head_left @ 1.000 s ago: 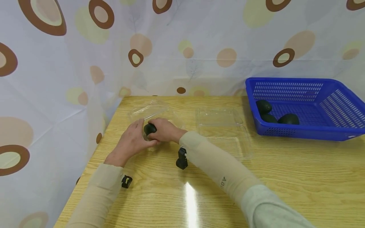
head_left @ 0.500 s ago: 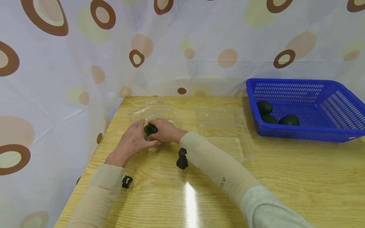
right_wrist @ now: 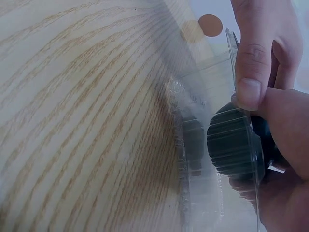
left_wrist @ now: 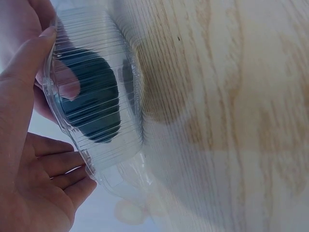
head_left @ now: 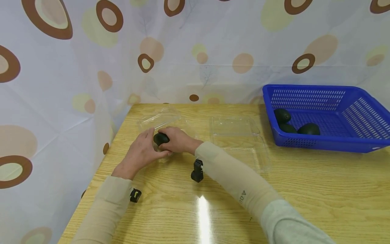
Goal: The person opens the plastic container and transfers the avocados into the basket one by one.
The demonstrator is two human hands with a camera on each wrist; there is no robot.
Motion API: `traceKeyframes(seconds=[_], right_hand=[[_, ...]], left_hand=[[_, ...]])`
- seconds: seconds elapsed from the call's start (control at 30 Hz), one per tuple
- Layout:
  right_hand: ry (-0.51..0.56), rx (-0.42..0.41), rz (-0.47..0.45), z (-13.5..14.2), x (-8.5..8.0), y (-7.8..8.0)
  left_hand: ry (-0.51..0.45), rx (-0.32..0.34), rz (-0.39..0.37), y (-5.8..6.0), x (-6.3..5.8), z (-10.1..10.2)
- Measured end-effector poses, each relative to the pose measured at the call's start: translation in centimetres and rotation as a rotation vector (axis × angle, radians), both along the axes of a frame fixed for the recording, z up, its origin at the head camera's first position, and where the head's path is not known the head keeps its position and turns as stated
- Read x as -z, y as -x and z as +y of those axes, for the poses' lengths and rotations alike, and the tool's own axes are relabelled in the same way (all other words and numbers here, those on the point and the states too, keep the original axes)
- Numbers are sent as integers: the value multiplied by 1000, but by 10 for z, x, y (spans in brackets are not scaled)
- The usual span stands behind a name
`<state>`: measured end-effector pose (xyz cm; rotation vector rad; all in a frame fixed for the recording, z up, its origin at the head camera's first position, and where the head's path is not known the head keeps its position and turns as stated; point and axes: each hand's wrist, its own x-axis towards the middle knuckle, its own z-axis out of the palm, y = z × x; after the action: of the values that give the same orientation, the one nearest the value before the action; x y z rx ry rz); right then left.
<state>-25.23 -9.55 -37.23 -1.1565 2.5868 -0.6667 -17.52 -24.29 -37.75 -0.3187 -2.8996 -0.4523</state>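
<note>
At the left of the table, a dark green avocado is in the grip of my right hand, which comes in from the right. The avocado sits low inside a clear, ribbed plastic clamshell container, seen through its wall in the left wrist view. My left hand holds the container's near left side, with thumb on the rim and fingers against the outside. In the right wrist view the left thumb lies on the rim beside the avocado. The container's raised lid leans behind the hands.
A second clear clamshell container lies opened out to the right of my hands. Farther right stands a blue slotted basket with several avocados, one of them a front avocado. A patterned curtain hangs behind the table.
My right wrist and forearm have shifted slightly to the right, with the hand still around the avocado. The left hand and the container stay in place.
</note>
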Motion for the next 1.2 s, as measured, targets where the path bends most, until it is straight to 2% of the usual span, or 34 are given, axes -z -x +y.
traceKeyframes(seconds=[0.3,0.53,0.77,1.2], right_hand=[[30,4,9,16,-8,3],[93,18,29,29,-13,3],[140,30,35,41,-19,1],[196,10,75,63,-32,0]], left_hand=[[-10,-27,-51,2,0,0],[-11,-37,-57,3,-1,0],[-7,-53,-112,3,-3,-1],[-13,-71,-136,4,-1,-7]])
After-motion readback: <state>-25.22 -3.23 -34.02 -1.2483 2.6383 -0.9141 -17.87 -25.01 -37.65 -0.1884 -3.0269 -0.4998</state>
